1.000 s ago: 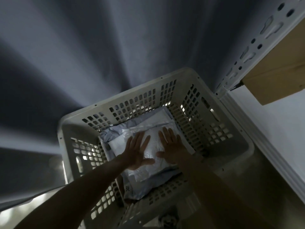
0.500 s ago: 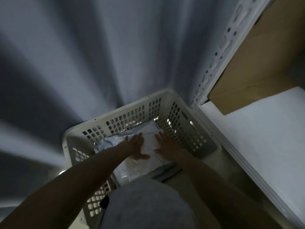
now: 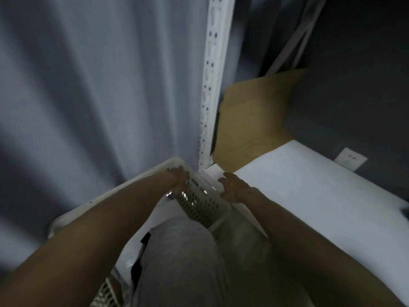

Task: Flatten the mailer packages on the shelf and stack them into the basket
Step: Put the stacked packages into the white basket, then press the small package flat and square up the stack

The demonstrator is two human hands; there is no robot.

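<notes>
The white perforated basket [image 3: 152,172] sits low at the centre, left of the shelf. A pale mailer [image 3: 164,210] shows inside it, mostly hidden by my forearm and my grey-trousered knee [image 3: 177,262]. My left hand [image 3: 179,179] is raised at the basket's far right corner, fingers spread against its inner wall and holding nothing. My right hand [image 3: 232,187] hovers outside the basket over the front left corner of the white shelf board [image 3: 309,196], fingers apart and empty. I see no mailer on the visible part of the shelf.
A perforated white shelf post [image 3: 210,85] rises just behind the basket. A brown cardboard sheet [image 3: 254,120] leans at the back of the shelf. Grey curtain [image 3: 88,85] fills the left. A wall socket [image 3: 350,159] sits on the dark wall at right.
Both hands have lifted off the mailers in the basket. My right hand has moved right, out over the shelf corner. The view has swung up and to the right.
</notes>
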